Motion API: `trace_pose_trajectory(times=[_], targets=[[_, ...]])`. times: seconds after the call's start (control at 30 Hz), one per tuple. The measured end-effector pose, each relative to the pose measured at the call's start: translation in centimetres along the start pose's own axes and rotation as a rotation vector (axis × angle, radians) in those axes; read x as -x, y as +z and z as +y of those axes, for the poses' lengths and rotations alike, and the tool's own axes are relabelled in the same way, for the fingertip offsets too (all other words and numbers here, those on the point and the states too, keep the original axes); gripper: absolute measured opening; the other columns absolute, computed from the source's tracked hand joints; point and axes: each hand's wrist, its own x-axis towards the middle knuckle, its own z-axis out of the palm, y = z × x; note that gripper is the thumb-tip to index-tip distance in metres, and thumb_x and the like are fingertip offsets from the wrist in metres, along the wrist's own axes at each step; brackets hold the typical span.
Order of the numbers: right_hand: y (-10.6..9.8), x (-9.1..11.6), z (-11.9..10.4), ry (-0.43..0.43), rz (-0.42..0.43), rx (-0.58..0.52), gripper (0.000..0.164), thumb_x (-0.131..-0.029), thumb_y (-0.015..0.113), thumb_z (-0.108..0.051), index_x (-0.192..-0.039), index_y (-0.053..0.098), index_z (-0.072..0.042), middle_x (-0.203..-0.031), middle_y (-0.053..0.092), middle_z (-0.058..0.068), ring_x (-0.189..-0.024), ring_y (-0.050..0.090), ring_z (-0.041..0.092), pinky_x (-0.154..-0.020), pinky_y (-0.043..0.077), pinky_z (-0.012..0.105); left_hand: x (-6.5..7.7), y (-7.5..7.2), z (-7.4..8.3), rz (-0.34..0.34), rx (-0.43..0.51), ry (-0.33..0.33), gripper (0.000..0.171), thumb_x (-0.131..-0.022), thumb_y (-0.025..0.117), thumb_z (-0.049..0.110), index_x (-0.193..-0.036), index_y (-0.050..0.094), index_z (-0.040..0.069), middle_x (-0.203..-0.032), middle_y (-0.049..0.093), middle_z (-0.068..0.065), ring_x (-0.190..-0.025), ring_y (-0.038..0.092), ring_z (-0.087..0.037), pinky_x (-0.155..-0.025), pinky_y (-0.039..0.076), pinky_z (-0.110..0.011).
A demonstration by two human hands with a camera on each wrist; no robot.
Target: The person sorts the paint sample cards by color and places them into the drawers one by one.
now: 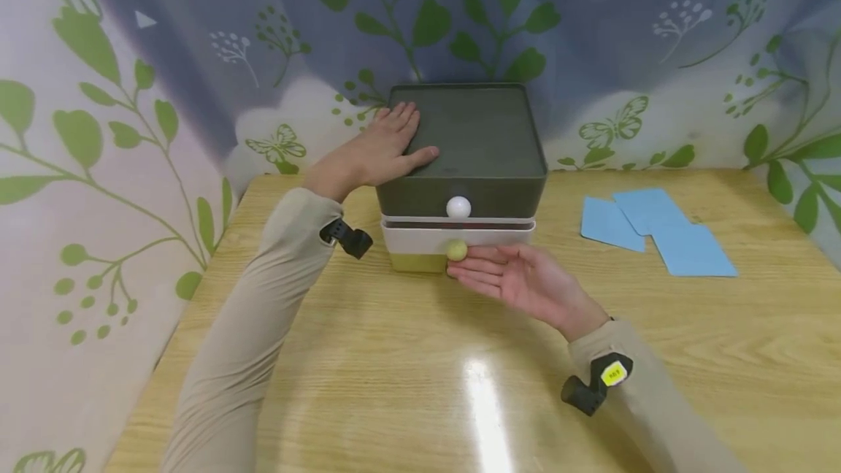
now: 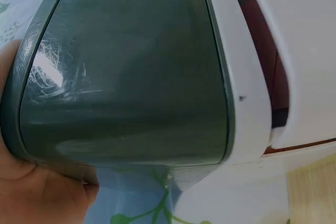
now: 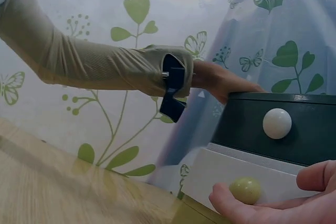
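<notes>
A two-tier drawer box stands against the patterned backdrop. Its dark green upper drawer [image 1: 414, 199] carries a white knob [image 1: 458, 207]; the white lower drawer [image 1: 410, 239] has a yellow-green knob [image 1: 456, 250]. That lower drawer is slightly pulled out, and the left wrist view shows a dark red gap [image 2: 270, 72] behind its front. My left hand [image 1: 388, 148] rests with spread fingers on the left edge of the box's dark top [image 1: 473, 130]. Fingers extended, palm up, my right hand [image 1: 519, 279] is at the yellow-green knob; in the right wrist view its thumb is apart from the knob.
Several light blue cards [image 1: 647, 210] lie on the wooden table [image 1: 394, 371] to the right of the box, partly overlapping. A leaf-patterned curtain [image 1: 591, 35] hangs right behind the box, and another patterned sheet [image 1: 98, 188] borders the table on the left.
</notes>
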Motion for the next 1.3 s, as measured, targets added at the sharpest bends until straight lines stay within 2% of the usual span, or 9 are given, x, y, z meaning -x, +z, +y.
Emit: trace_pose_trajectory(times=[0.27, 0.43, 0.53, 0.6, 0.7, 0.83, 0.97, 1.17, 1.3], targets=[[-0.6, -0.6, -0.7, -0.007, 0.037, -0.112, 0.055, -0.106, 0.013, -0.018, -0.151, -0.003, 0.009, -0.158, 0.000, 0.027, -0.145, 0.007, 0.039, -0.117, 0.017, 0.040, -0.1, -0.2, 0.7, -0.037, -0.009, -0.023, 0.080, -0.102, 0.020, 0.056, -0.152, -0.009, -0.001, -0.158, -0.018, -0.015, -0.145, -0.019, -0.025, -0.117, -0.010, -0.037], [-1.0, -0.6, -0.2, -0.029, 0.045, -0.123, 0.055, -0.107, 0.016, -0.020, -0.151, -0.003, 0.008, -0.158, 0.000, 0.026, -0.145, 0.012, 0.039, -0.117, 0.017, 0.041, 0.1, -0.5, 1.2, -0.061, -0.011, -0.060, 0.076, -0.104, 0.016, 0.051, -0.151, -0.011, -0.001, -0.157, -0.021, -0.017, -0.143, -0.023, -0.026, -0.117, -0.010, -0.039], [-1.3, -0.7, 0.9, -0.021, 0.124, -0.125, 0.052, -0.107, 0.019, -0.018, -0.151, 0.007, 0.008, -0.155, 0.013, 0.027, -0.138, 0.032, 0.037, -0.117, 0.021, 0.039, 0.2, -0.6, 1.5, -0.079, -0.027, -0.079, 0.073, -0.104, 0.015, 0.049, -0.151, -0.011, -0.002, -0.157, -0.020, -0.018, -0.144, -0.021, -0.028, -0.117, -0.009, -0.040], [-1.6, -0.7, 1.7, 0.004, 0.189, -0.127, 0.048, -0.107, 0.021, -0.018, -0.148, 0.014, 0.006, -0.149, 0.024, 0.025, -0.131, 0.040, 0.032, -0.116, 0.023, 0.037, 0.2, -0.6, 1.5, -0.086, -0.041, -0.079, 0.070, -0.105, 0.015, 0.046, -0.151, -0.010, -0.002, -0.158, -0.017, -0.018, -0.145, -0.018, -0.028, -0.117, -0.009, -0.039], [-2.0, -1.1, 2.7, 0.035, 0.281, -0.154, 0.042, -0.106, 0.024, -0.019, -0.141, 0.022, 0.005, -0.138, 0.032, 0.019, -0.131, 0.037, 0.029, -0.115, 0.025, 0.035, 0.3, -0.6, 1.5, -0.083, -0.055, -0.066, 0.064, -0.107, 0.013, 0.039, -0.152, -0.007, -0.002, -0.158, -0.013, -0.018, -0.146, -0.015, -0.028, -0.118, -0.008, -0.039], [-2.5, -2.0, 3.3, 0.032, 0.335, -0.212, 0.053, -0.106, 0.025, -0.021, -0.148, 0.010, 0.006, -0.149, 0.019, 0.027, -0.143, 0.018, 0.035, -0.116, 0.022, 0.038, 0.3, -0.5, 1.3, -0.064, -0.047, -0.055, 0.062, -0.107, 0.011, 0.037, -0.152, -0.008, -0.002, -0.158, -0.014, -0.019, -0.145, -0.017, -0.028, -0.117, -0.009, -0.039], [-3.0, -3.1, 3.6, 0.044, 0.329, -0.273, 0.060, -0.106, 0.024, -0.022, -0.152, -0.004, 0.005, -0.158, 0.003, 0.025, -0.146, 0.011, 0.036, -0.117, 0.020, 0.039, 0.4, -0.5, 1.4, -0.067, -0.039, -0.057, 0.064, -0.106, 0.010, 0.039, -0.151, -0.010, -0.002, -0.158, -0.017, -0.018, -0.144, -0.019, -0.028, -0.117, -0.010, -0.039], [-3.3, -4.2, 4.0, 0.074, 0.299, -0.328, 0.055, -0.107, 0.023, -0.021, -0.151, 0.002, 0.005, -0.157, 0.006, 0.025, -0.146, 0.013, 0.033, -0.118, 0.018, 0.037, 0.4, -0.4, 1.2, -0.083, -0.013, -0.051, 0.069, -0.105, 0.011, 0.046, -0.152, -0.009, -0.001, -0.158, -0.015, -0.017, -0.146, -0.015, -0.027, -0.118, -0.009, -0.038], [-3.3, -4.9, 4.2, 0.077, 0.299, -0.342, 0.055, -0.107, 0.025, -0.021, -0.150, 0.004, 0.005, -0.157, 0.006, 0.025, -0.146, 0.013, 0.033, -0.118, 0.018, 0.037, 0.3, -0.4, 1.0, -0.059, 0.000, -0.052, 0.076, -0.103, 0.013, 0.054, -0.152, -0.007, -0.001, -0.159, -0.013, -0.016, -0.147, -0.011, -0.026, -0.118, -0.009, -0.037]])
